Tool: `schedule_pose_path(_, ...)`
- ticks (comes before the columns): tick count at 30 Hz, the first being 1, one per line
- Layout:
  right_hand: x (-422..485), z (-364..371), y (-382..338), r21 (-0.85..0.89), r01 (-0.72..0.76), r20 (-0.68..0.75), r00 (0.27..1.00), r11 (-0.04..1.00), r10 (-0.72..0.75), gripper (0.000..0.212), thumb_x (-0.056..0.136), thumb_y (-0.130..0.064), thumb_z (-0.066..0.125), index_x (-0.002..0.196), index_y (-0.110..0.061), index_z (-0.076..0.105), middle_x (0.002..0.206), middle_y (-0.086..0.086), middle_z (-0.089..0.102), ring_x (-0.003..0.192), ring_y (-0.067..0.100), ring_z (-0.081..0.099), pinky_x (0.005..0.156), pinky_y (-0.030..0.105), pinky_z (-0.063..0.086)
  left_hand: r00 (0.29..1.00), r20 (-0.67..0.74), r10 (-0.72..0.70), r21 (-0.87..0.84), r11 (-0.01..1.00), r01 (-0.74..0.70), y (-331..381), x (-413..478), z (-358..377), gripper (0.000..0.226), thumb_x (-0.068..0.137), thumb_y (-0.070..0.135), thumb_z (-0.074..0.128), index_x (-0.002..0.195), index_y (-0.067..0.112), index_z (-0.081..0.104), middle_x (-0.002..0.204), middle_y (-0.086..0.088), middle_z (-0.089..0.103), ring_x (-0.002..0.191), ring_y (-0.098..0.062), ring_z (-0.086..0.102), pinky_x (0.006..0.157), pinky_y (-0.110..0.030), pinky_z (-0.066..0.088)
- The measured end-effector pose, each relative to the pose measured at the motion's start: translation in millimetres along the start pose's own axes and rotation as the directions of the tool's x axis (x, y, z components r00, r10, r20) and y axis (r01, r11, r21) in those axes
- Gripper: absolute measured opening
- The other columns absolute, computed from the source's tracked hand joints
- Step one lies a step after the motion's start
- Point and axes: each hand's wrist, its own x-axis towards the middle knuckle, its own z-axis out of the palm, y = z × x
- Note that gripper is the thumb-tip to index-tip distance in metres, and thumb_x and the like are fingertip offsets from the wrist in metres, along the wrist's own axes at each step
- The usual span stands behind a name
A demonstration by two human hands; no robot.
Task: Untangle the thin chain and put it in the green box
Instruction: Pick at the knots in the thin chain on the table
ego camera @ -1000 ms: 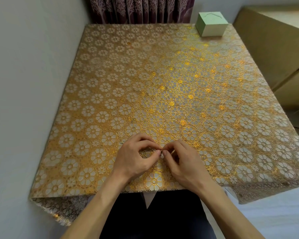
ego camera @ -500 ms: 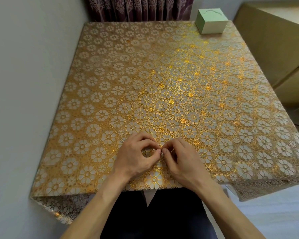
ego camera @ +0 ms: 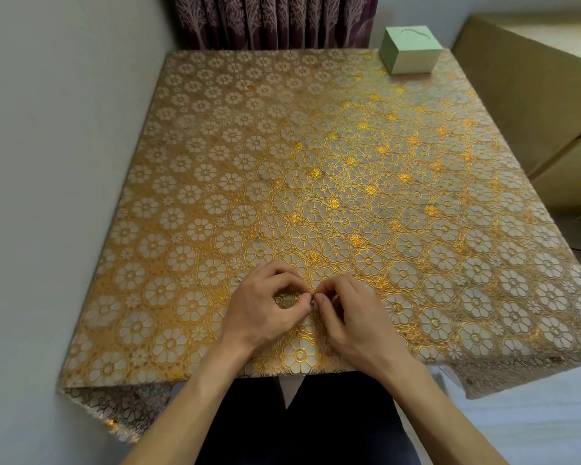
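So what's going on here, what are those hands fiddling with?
A person sits at a table covered with a gold flowered tablecloth. Near the front edge, the left hand and the right hand meet, and the fingers of both pinch a thin chain. It is mostly hidden and too small to see clearly. The green box meant for it stands apart at the far right corner and looks closed.

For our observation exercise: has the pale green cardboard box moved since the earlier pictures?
No. The pale green cardboard box sits at the same far right corner of the gold floral tablecloth as before.
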Motion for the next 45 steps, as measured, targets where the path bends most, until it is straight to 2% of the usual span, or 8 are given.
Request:
schedule_pose_path(3,0.6,0.1,-0.3,0.011,-0.002,0.0,1.0,1.0,0.002,0.008,0.098,-0.027,0.058,0.101,-0.02,0.061,0.097,-0.009,0.06,0.085,0.004,0.051,0.075,0.026,0.043,1.0,-0.006,-0.02,-0.033,0.999,0.02,-0.1,0.4,-0.5,0.012,0.076,0.043,0.067,0.078,0.033,0.074,0.096,0.02,0.065,0.099,-0.007,0.063,0.082,-0.031,0.054)
schedule_pose_path(6,2.4,-2.8,1.6,0.05,-0.022,0.014,1.0,0.999,0.021,0.006,0.098,-0.025,0.057,0.101,-0.021,0.06,0.095,-0.011,0.058,0.084,0.005,0.052,0.074,0.022,0.042,0.999,-0.022,-0.036,-0.108,0.994,0.034,1.1,1.4,-3.0,0.015,0.077,0.041,0.067,0.078,0.028,0.075,0.096,0.018,0.067,0.096,-0.006,0.065,0.079,-0.023,0.054)
schedule_pose_path(11,1.6,-7.9,-0.3,0.103,-0.033,0.007,0.999,0.994,0.032,0.003,0.097,-0.025,0.062,0.098,-0.023,0.062,0.094,-0.014,0.059,0.082,0.003,0.056,0.073,0.014,0.041,1.0,-0.013,-0.025,-0.084,0.996,0.023,0.0,1.4,-2.9,0.015,0.077,0.046,0.067,0.078,0.033,0.075,0.096,0.019,0.066,0.096,-0.006,0.065,0.079,-0.022,0.053)
schedule_pose_path(16,1.2,-8.6,-3.9,0.127,-0.038,-0.011,0.999,0.991,0.04,0.008,0.095,-0.029,0.066,0.099,-0.023,0.067,0.094,-0.015,0.062,0.078,0.003,0.059,0.071,0.02,0.049,1.0,-0.019,-0.023,-0.068,0.997,0.022,-0.4,1.3,-2.6,0.012,0.077,0.049,0.068,0.08,0.039,0.074,0.096,0.02,0.066,0.098,-0.004,0.064,0.08,-0.022,0.052)
schedule_pose_path(22,3.4,-6.7,-4.9,0.08,-0.035,-0.006,0.999,0.996,0.035,0.012,0.094,-0.039,0.058,0.094,-0.028,0.064,0.089,-0.016,0.061,0.079,0.004,0.057,0.072,0.028,0.051,1.0,-0.016,-0.011,-0.052,0.999,0.01,-1.0,0.6,-2.5,0.013,0.077,0.049,0.069,0.081,0.037,0.075,0.096,0.021,0.065,0.098,-0.005,0.064,0.081,-0.025,0.053)
schedule_pose_path(33,2.2,-1.7,-4.0,0.048,-0.057,0.003,0.998,0.997,0.057,0.014,0.094,-0.037,0.057,0.096,-0.024,0.062,0.092,-0.014,0.06,0.082,0.006,0.055,0.074,0.032,0.049,1.0,-0.018,-0.024,-0.043,0.999,0.023,-0.8,-0.4,-1.2,0.015,0.076,0.047,0.068,0.079,0.034,0.076,0.097,0.022,0.065,0.1,-0.003,0.062,0.082,-0.034,0.055)
schedule_pose_path(45,-0.2,-2.4,-3.5,0.041,-0.04,0.018,0.999,0.998,0.04,0.009,0.096,-0.031,0.059,0.098,-0.023,0.061,0.093,-0.014,0.058,0.085,0.004,0.05,0.074,0.02,0.041,0.999,0.003,-0.043,-0.028,0.999,0.043,0.5,0.0,-1.4,0.016,0.074,0.049,0.066,0.077,0.035,0.074,0.097,0.023,0.064,0.102,-0.004,0.061,0.083,-0.031,0.053)
